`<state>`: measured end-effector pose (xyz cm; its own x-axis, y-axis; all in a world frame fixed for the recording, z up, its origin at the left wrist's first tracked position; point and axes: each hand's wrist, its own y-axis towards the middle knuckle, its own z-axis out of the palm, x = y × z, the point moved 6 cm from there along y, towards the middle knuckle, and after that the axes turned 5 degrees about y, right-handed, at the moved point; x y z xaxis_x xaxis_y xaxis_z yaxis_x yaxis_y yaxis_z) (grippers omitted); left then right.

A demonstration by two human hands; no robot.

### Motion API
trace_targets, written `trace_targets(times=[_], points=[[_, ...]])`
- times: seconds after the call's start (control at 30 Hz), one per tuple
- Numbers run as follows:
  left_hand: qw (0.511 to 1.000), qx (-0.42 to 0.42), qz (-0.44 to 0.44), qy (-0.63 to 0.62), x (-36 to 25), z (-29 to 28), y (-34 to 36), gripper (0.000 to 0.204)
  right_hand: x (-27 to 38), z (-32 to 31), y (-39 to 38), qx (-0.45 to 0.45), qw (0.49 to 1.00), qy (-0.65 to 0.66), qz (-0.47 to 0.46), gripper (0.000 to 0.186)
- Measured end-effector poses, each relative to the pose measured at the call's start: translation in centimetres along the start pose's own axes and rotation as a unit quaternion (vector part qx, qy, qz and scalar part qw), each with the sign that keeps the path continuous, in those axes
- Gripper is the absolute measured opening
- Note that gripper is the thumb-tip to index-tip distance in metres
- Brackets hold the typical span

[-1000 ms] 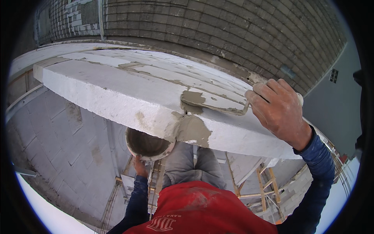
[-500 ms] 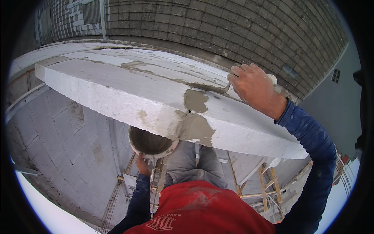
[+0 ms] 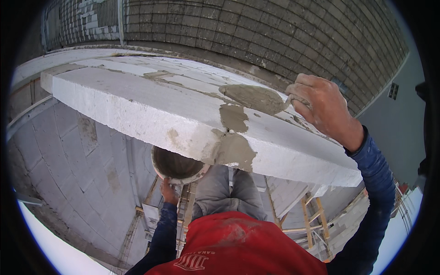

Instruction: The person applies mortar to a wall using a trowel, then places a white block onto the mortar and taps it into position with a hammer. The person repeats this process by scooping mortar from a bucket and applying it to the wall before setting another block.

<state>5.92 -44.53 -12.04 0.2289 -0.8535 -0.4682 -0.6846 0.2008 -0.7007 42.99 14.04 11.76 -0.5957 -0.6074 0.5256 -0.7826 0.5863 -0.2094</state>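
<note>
Closed around the handle of a trowel, my right hand is raised over the far side of a white block wall. The trowel's broad blade is coated with grey mortar and its flat face shows; the handle is mostly hidden in my fist. Wet mortar covers the joint between two blocks on the wall's top and near side. Below the wall's near edge, my left hand grips the rim of a round bucket. The bucket's inside is grey and partly hidden by the wall.
A tiled roof lies beyond the wall. Wooden ladder-like framing stands below at the right, and a lower block wall runs at the left. My legs are close against the wall.
My right hand has moved right, away from the joint. The trowel blade has turned from nearly edge-on to showing its coated face. My left hand still holds the bucket.
</note>
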Motion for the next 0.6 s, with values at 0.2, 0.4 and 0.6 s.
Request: trace_targets(times=[0.2, 0.4, 0.6], points=[[0.998, 0.013, -0.053, -0.041, -0.5, -0.3, -0.4, 0.040, -2.5, 8.4, 3.0, 0.114, 0.986, -0.118, 0.007, 0.017], [0.990, 0.012, -0.091, -0.109, -1.3, -0.2, -0.2, 0.037, 0.9, 4.6, 1.4, 0.064, 0.991, -0.102, -0.059, 0.018], [0.990, 0.009, -0.076, -0.116, -2.2, 0.7, 0.0, 0.029, -2.5, -0.6, -3.0, 0.095, 0.996, 0.002, 0.002, 0.015]])
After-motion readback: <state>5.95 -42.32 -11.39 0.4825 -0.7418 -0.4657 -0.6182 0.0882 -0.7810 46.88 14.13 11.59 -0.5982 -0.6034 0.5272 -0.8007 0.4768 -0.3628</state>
